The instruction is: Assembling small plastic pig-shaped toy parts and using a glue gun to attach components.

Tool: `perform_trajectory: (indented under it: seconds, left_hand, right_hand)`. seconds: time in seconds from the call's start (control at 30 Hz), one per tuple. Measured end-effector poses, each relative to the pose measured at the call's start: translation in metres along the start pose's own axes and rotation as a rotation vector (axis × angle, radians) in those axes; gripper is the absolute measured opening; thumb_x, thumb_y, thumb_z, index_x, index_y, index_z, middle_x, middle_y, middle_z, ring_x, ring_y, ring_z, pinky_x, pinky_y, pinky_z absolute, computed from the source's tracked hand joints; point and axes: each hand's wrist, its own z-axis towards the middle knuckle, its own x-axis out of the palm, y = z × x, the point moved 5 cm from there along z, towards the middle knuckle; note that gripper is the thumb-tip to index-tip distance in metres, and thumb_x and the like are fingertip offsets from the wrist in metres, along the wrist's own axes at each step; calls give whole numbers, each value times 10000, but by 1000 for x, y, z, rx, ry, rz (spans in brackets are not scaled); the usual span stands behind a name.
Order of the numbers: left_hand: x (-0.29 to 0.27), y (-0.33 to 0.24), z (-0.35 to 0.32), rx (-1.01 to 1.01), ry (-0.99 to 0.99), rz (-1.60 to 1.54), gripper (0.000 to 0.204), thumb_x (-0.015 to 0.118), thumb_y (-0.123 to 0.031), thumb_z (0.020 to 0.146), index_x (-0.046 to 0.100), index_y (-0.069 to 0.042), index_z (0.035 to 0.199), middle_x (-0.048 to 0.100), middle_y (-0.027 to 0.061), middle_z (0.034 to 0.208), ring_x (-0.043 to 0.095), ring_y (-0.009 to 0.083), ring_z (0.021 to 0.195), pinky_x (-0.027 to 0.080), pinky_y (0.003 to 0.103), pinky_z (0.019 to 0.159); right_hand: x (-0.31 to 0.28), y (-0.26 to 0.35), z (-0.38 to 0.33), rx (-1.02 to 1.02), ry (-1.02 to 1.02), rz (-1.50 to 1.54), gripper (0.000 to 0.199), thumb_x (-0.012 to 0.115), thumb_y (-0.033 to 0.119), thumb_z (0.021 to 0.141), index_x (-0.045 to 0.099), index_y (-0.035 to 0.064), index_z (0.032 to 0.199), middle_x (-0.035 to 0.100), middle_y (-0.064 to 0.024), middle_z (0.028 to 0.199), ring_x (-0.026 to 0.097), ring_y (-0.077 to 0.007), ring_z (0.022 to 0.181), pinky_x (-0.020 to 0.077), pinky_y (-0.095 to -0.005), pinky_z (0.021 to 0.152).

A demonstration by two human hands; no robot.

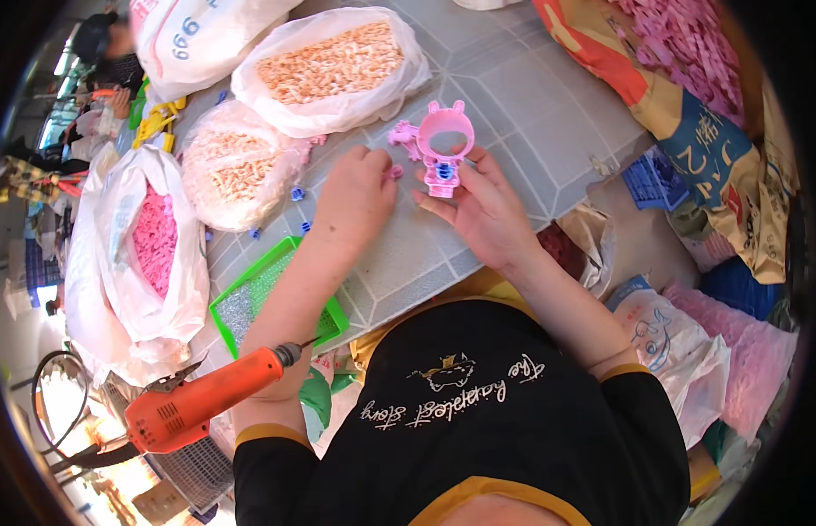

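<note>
- Right hand (485, 215): thumb and fingers pinch the lower part of a pink frame (467, 140), palm turned partly upward.
- Left hand (355, 193): fingers curled, a small pink piece (394, 172) apparently pinched at the tips; exact thumb contact cannot be told.
- Key relation: frame lies just beyond the right fingertips, to the right of the left hand and its piece, near but apart. Right hand is nearer, being in contact. Long axis runs roughly away from the wearer, eared end far, foot end near.
- Position: frame held over the grey tabletop (522, 96), between and slightly ahead of the hands.
- Appearance: glossy pink, figure-shaped; two rounded ears, large round hole in the head, blue insert (445, 171) in the narrower body.
- Pink knobbly part (403, 135) at the head's left edge; whether joined or merely behind, cannot tell.
</note>
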Motion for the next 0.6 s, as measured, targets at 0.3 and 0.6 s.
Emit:
perform_trajectory:
  seconds: [0.3,0.6]
  left_hand:
    - [-62,21,-2,-188,-56,72,181,622,-178,884,680,-7,863,654,208,899,651,381,879,522,470,784]
    - [-102,132,-17,-395,-193,225,194,609,-115,848,767,-26,919,722,206,921,695,364,870,543,432,846]
  right_hand:
    - [5,-6,-4,151,42,-199,390,530,168,1039,389,84,1393,608,-147,1261,666,-274,1115,552,-404,991]
    - [6,-7,1,163,44,-198,385,566,163,1023,433,96,1378,613,-138,1269,656,-294,1145,559,-394,984]
